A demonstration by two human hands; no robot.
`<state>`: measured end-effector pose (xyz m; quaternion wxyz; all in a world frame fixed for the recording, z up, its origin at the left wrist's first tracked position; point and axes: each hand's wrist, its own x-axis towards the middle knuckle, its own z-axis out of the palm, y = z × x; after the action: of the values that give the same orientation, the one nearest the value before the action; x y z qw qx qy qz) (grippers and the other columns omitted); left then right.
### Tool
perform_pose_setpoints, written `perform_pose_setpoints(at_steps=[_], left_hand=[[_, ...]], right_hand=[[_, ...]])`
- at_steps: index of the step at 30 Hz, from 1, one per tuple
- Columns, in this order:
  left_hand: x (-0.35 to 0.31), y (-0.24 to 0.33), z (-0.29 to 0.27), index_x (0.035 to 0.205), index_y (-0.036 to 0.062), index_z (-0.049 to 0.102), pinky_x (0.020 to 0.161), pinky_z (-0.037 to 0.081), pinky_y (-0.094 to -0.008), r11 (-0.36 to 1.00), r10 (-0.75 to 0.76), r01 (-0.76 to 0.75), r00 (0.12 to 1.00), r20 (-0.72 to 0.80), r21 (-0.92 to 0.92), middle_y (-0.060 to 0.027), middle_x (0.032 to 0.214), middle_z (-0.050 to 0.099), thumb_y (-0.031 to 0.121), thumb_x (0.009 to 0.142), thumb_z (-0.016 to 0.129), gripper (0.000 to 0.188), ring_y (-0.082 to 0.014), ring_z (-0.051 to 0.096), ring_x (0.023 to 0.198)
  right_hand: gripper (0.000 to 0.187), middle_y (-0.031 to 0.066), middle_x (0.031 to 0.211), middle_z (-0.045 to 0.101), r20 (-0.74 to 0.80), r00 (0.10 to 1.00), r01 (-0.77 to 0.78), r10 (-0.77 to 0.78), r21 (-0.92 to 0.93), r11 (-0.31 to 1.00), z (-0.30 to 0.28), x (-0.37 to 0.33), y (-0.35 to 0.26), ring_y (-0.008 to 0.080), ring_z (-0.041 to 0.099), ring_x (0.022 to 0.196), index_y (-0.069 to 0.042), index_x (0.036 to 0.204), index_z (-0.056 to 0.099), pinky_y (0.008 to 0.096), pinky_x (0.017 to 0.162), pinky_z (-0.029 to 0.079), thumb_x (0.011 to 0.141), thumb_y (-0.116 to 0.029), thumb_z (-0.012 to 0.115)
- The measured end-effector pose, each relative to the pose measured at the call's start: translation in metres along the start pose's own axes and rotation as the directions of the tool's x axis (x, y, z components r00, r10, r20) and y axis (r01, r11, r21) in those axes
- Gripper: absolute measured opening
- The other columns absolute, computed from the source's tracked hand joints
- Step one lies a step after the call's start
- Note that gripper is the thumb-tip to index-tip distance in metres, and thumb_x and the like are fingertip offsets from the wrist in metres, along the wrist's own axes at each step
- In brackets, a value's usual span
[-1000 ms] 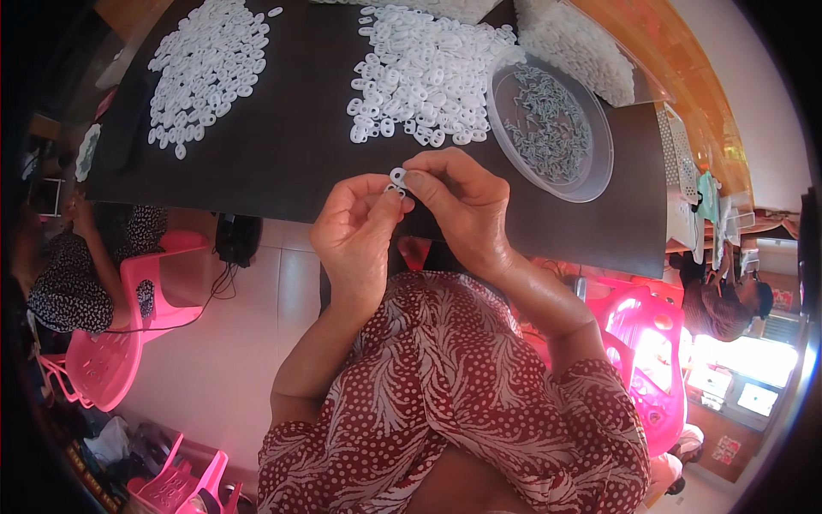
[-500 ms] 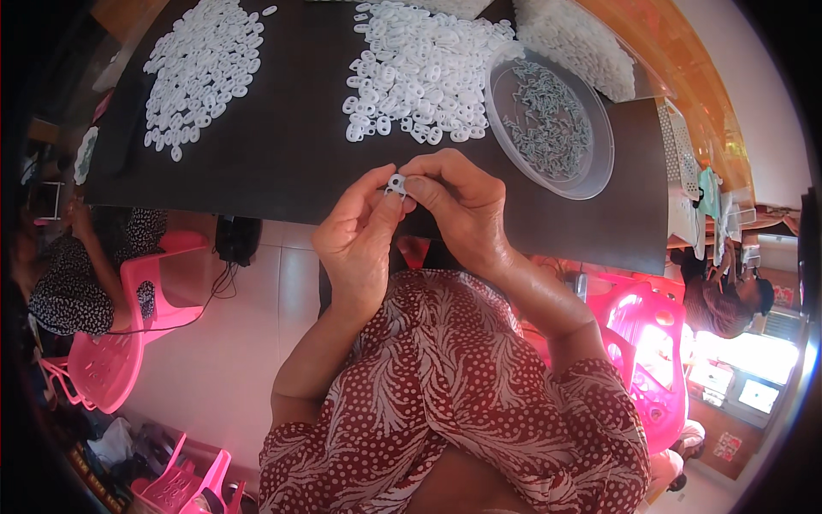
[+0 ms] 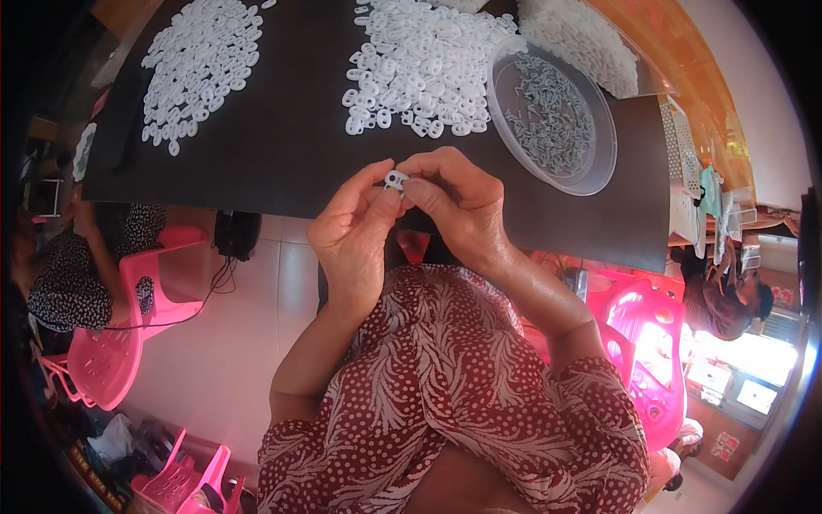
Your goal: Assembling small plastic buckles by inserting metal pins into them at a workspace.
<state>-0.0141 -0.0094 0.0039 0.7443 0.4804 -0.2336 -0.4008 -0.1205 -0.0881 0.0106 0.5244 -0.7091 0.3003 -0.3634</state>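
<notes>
A: Check for writing within your view.

B: A red-and-white sheet (image 3: 725, 447) is on the wall at your far right. Its markings are too small to read.

A: Confirm the state of your hands.

B: Your left hand (image 3: 355, 240) and right hand (image 3: 462, 206) are together above the near side of the dark table (image 3: 291, 137). The thumb and forefinger of each are pinched on a small white piece (image 3: 396, 180) with a round hole, located where your fingertips meet.

A: Identify the items around you.

B: Beyond your hands is a broad heap of white pieces (image 3: 419, 73); a second pile (image 3: 201, 68) is well apart at your left. Just beside the broad heap, at your right, is a round clear tub (image 3: 589, 182) containing small grey-green parts (image 3: 555, 116). Behind the tub is a clear container of whitish pieces (image 3: 582, 47). A pink chair (image 3: 107, 360) is on the floor at your left.

A: Note any limits on visibility.

B: Your fingertips cover part of the held piece; you cannot tell whether it is single or joined to another. The upper edge of view cuts off the container. Glare washes out part of the right background.
</notes>
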Motion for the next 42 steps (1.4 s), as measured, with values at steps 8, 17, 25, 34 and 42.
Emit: perform_pose_setpoints(at_steps=[8, 17, 25, 34, 42], left_hand=[[0.003, 0.006, -0.002, 0.11, -0.0064, 0.062, 0.073, 0.049, -0.0212, 0.987, -0.08, 0.079, 0.997, 0.005, -0.138, -0.009, 0.089, 0.067, -0.002, 0.088, 0.057, 0.023, -0.01, 0.062, 0.078], [-0.002, 0.003, -0.001, 0.108, -0.0079, 0.062, 0.072, 0.048, -0.0227, 0.991, -0.059, 0.062, 0.998, 0.028, -0.12, -0.0095, 0.094, 0.066, 0.001, 0.09, 0.056, 0.021, -0.0111, 0.059, 0.079], [-0.003, -0.002, -0.006, 0.112, -0.007, 0.061, 0.071, 0.046, -0.0217, 0.998, -0.021, 0.024, 0.998, 0.055, -0.057, -0.0083, 0.096, 0.065, 0.006, 0.091, 0.059, 0.025, -0.0101, 0.056, 0.078], [-0.005, -0.005, -0.004, 0.114, -0.0056, 0.061, 0.073, 0.045, -0.0208, 0.997, 0.064, -0.063, 0.996, 0.057, -0.034, -0.0043, 0.093, 0.062, 0.007, 0.091, 0.06, 0.027, -0.0081, 0.053, 0.08], [-0.008, -0.015, -0.003, 0.11, -0.0036, 0.064, 0.075, 0.045, -0.0209, 0.96, 0.263, -0.261, 0.965, -0.002, 0.102, -0.0033, 0.095, 0.063, 0.01, 0.09, 0.063, 0.024, -0.0071, 0.053, 0.08]], right_hand=[[0.034, 0.0048, 0.082, 0.058, 0.079, 0.988, 0.14, -0.13, -0.131, 0.981, -0.002, 0.0, -0.004, 0.0155, 0.054, 0.071, -0.003, 0.101, 0.062, 0.0267, 0.06, 0.046, 0.069, 0.0, 0.074], [0.033, 0.0065, 0.081, 0.061, 0.016, 0.955, 0.29, -0.296, -0.258, 0.921, -0.002, -0.001, -0.005, 0.018, 0.055, 0.072, -0.001, 0.099, 0.062, 0.0286, 0.058, 0.047, 0.067, 0.001, 0.073], [0.032, 0.0073, 0.08, 0.062, 0.005, 0.961, 0.272, -0.277, -0.217, 0.938, -0.003, -0.004, -0.002, 0.0188, 0.054, 0.07, 0.001, 0.1, 0.064, 0.0293, 0.061, 0.045, 0.069, 0.001, 0.071], [0.03, 0.0088, 0.082, 0.063, 0.009, 0.933, 0.35, -0.359, -0.245, 0.904, -0.001, -0.004, -0.004, 0.0163, 0.056, 0.071, 0.004, 0.104, 0.064, 0.0266, 0.061, 0.045, 0.075, 0.005, 0.067], [0.032, 0.0103, 0.081, 0.062, -0.029, 0.898, 0.414, -0.44, -0.289, 0.863, 0.005, -0.007, -0.003, 0.0191, 0.057, 0.071, 0.005, 0.105, 0.063, 0.0273, 0.062, 0.046, 0.074, 0.003, 0.07]])
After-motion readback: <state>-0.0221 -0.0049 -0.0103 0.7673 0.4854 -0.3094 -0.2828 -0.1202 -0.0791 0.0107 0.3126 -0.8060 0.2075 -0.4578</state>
